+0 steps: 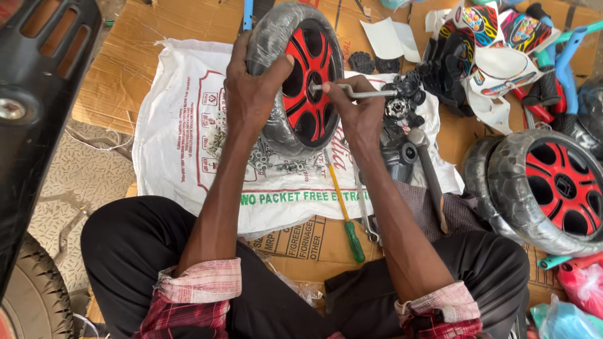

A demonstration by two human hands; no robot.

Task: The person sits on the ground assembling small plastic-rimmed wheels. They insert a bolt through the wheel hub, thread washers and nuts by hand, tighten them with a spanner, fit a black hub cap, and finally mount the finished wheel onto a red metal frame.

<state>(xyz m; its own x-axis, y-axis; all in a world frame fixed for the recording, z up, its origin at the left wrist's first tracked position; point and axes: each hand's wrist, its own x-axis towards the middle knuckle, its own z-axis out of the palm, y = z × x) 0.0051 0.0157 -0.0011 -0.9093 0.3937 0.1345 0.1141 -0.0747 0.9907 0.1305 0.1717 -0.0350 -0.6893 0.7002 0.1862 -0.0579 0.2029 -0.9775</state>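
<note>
Flattened brown cardboard [144, 44] covers the patterned floor [88, 182]. A white printed sack [182, 138] lies spread on it. 2 plastic-wrapped red-and-black wheels [546, 188] rest on the cardboard at right.

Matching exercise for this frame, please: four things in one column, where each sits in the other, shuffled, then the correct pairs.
1. left hand
2. right hand
3. screwdriver
4. second wheel

A. lying on the white sack
B. gripping the held wheel's tyre
C. on the cardboard at far right
D. holding a metal tool at the hub

Pairs: 1-B, 2-D, 3-A, 4-C
</note>
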